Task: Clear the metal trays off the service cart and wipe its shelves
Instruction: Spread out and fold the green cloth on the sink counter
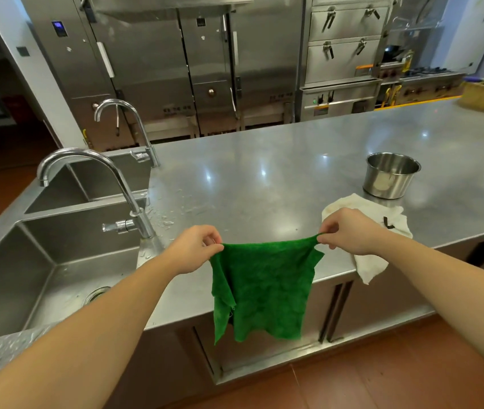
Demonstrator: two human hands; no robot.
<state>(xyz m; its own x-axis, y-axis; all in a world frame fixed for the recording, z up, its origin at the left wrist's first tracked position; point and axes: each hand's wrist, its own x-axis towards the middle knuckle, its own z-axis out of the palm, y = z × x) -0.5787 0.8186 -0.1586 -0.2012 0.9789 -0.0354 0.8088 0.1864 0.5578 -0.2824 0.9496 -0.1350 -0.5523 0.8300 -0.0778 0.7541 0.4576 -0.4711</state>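
- The left hand (196,246) and right hand (350,231) each pinched a top corner of the green cloth (264,287)
- The cloth hung spread before the steel counter (264,178), beside the sink (57,261)
- A white rag (373,214) lay near a metal pot (391,175)

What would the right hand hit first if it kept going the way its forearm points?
Probably nothing close: the right hand, pinching the green cloth, points left-forward over bare countertop; the far faucet lies roughly on that line. Height unclear.

Steel counter (264,160), steel ovens (205,69) behind, red tiled floor (382,373).
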